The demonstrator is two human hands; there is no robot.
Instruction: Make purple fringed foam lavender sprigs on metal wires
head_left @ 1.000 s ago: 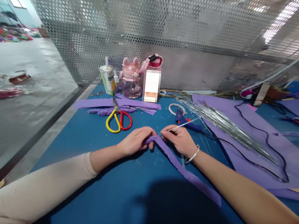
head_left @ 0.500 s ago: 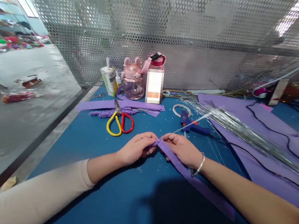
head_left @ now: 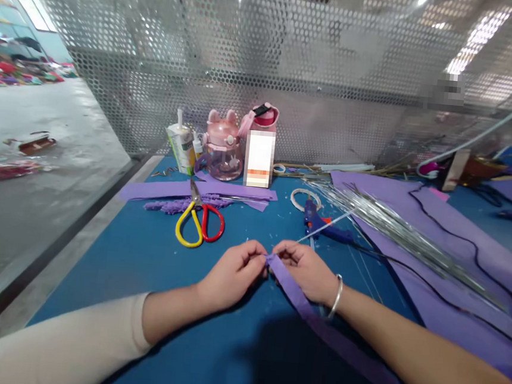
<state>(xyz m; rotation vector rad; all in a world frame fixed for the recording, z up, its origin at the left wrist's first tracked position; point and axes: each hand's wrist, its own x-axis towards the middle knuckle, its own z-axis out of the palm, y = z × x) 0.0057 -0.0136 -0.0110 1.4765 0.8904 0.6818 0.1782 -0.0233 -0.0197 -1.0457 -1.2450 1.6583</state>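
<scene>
Both hands meet over the blue table, fingers closed around one end of a purple paper strip (head_left: pixel 294 291). My left hand (head_left: pixel 233 274) pinches the gathered tip between thumb and fingers. Right beside it, my right hand (head_left: pixel 309 271) grips the strip close to that end, a silver bracelet on its wrist. From the right hand's fingers a thin pale wire (head_left: pixel 327 226) slants up to the right. The strip's long tail hangs down to the lower right, under the right forearm. What lies inside the fingertips is hidden.
Scissors (head_left: pixel 197 223) with yellow and red handles lie beyond my left hand, near purple strips (head_left: pixel 161 191). A blue glue gun (head_left: pixel 325 225) with a black cord, a white ring (head_left: pixel 297 203), silvery wires (head_left: pixel 412 247) and purple sheets (head_left: pixel 436 279) are to the right. Bottles (head_left: pixel 224 156) stand behind.
The view has tilted and shifted slightly, so everything sits a little lower. Both hands keep their hold on the strip with only small finger movement.
</scene>
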